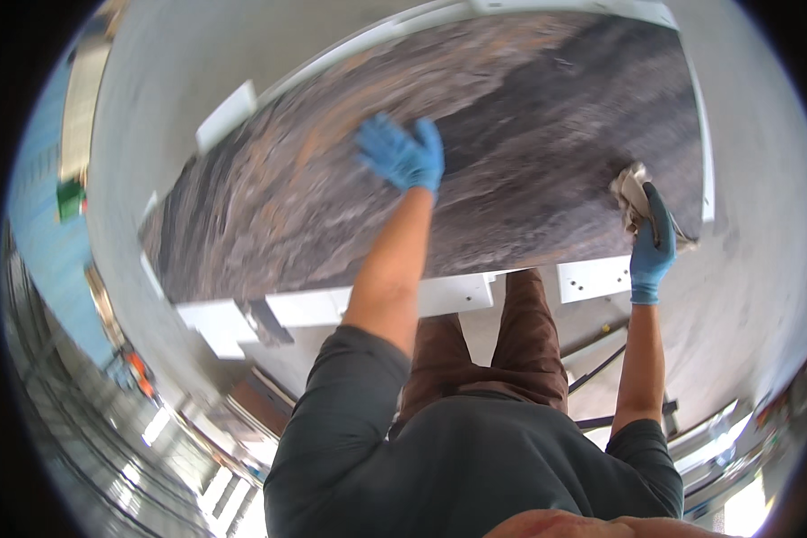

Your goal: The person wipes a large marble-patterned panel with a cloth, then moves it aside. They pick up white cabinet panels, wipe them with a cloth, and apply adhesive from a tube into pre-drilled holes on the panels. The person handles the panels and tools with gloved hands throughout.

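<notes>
A wide panel with a dark grey and rust-brown marbled surface lies flat in front of me. My left hand, in a blue glove, rests on or just over its middle, fingers spread and slightly blurred; it holds nothing. Near the panel's right end my right hand, also gloved in blue with a dark patch along the fingers, grips a crumpled beige cloth. The cloth touches the marbled surface close to the near right corner. Part of the cloth is hidden behind the fingers.
White pieces stick out under the panel's edges, among them one at the near left and one with dark holes. Another white piece juts from the far left edge. A green object stands far left on the floor.
</notes>
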`<state>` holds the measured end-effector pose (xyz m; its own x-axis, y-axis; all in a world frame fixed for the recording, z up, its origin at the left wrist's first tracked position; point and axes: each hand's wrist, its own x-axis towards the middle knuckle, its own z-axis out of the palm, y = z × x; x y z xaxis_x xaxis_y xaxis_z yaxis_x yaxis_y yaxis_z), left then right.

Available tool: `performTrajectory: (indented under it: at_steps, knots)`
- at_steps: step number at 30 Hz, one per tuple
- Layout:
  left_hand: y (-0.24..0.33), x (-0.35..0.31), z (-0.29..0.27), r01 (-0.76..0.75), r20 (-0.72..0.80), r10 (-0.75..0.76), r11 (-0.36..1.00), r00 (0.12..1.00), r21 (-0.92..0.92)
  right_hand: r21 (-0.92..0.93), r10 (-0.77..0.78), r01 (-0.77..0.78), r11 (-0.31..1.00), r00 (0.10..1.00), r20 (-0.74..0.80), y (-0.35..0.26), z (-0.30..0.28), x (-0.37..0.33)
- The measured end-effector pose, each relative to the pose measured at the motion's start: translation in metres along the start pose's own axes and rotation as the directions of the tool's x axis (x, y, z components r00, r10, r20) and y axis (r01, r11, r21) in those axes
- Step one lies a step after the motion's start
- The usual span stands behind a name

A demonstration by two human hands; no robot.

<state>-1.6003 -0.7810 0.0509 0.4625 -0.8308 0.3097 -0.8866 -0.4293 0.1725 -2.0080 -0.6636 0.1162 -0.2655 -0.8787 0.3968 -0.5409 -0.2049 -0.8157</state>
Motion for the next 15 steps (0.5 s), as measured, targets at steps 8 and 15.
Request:
performTrajectory:
  at_steps: [8, 15]
  knots:
    - [-0.176, -0.021, -0.087, 0.159, 0.185, -0.003, 0.526, 0.983, -0.836, 0.242, 0.072, -0.136, 0.961, 0.963, 0.258, -0.122, 0.075, -0.099]
    - [-0.425, -0.164, -0.201, 0.368, 0.464, 0.093, 0.483, 0.881, -0.795, -0.997, 0.907, -0.060, 0.048, 0.420, 0.018, -0.086, -0.086, -0.288]
